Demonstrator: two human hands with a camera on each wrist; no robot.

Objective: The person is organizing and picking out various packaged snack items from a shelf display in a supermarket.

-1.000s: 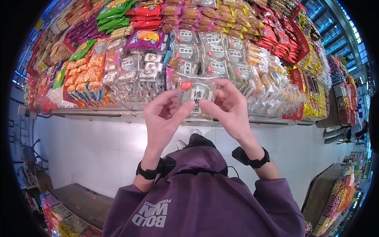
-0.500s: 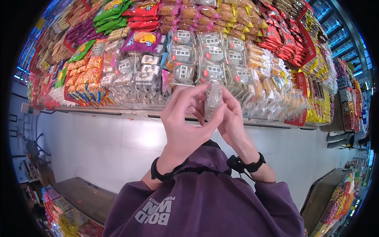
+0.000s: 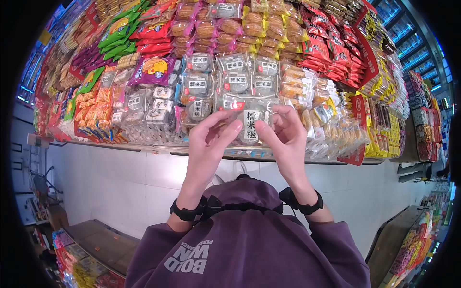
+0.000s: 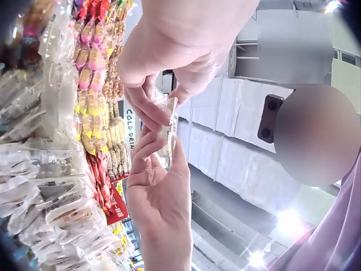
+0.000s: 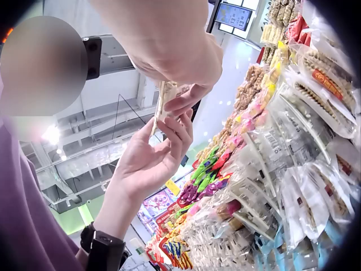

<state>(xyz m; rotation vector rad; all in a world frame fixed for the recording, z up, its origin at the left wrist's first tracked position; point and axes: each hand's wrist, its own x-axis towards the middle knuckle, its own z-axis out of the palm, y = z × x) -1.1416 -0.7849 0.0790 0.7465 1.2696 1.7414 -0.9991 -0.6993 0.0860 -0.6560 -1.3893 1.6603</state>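
Note:
A clear snack packet [image 3: 249, 122] with a white label and black characters faces me, held up in front of the shelf. My left hand [image 3: 218, 129] pinches its left edge and my right hand [image 3: 278, 127] pinches its right edge. The left wrist view shows the packet [image 4: 171, 130] edge-on between the left hand [image 4: 155, 99] above and the right hand [image 4: 158, 169] below. From the right wrist, the packet [image 5: 162, 104] sits between the right hand [image 5: 180, 93] and the left hand [image 5: 161, 141].
A sloping display shelf [image 3: 144, 146] is packed with snack bags: similar clear packets [image 3: 235, 81], red bags [image 3: 326, 53], green bags [image 3: 115, 29]. White floor [image 3: 110, 182] lies below. More racks stand at lower left [image 3: 86, 269] and right [image 3: 408, 240].
The packet was turned edge-on half a second ago and now faces me again with its label showing. Both hands have lifted it slightly, closer to the shelf.

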